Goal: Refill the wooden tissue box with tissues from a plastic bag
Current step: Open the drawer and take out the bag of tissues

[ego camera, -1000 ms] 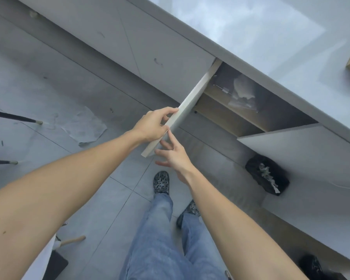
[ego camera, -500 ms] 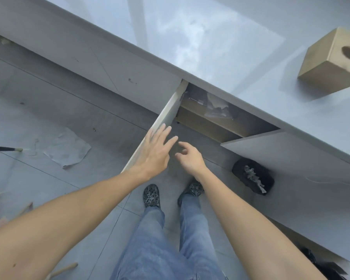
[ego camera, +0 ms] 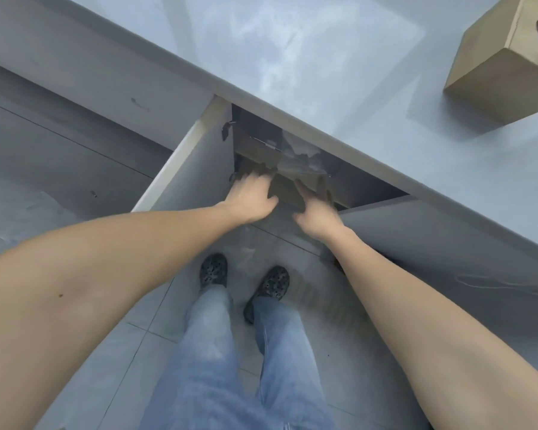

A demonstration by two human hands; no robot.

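Both hands, left hand (ego camera: 250, 197) and right hand (ego camera: 316, 214), fingers spread and holding nothing, are reaching toward the crinkled clear plastic bag (ego camera: 298, 158); a blind grab under the far grey countertop (ego camera: 385, 119) risks tearing it.

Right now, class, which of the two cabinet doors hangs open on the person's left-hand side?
The door with the pale wooden edge, beside the left hand; the other open door lies past the right hand.

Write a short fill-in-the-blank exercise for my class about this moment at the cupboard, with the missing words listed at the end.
1. The wooden tissue box stands on the ____.
2. The cupboard door beside the left hand is ____.
3. The left hand and the right hand both reach toward the plastic bag inside the ____.
4. The person's shoes stand on a ____ floor.

Missing words: countertop; open; cupboard; tiled
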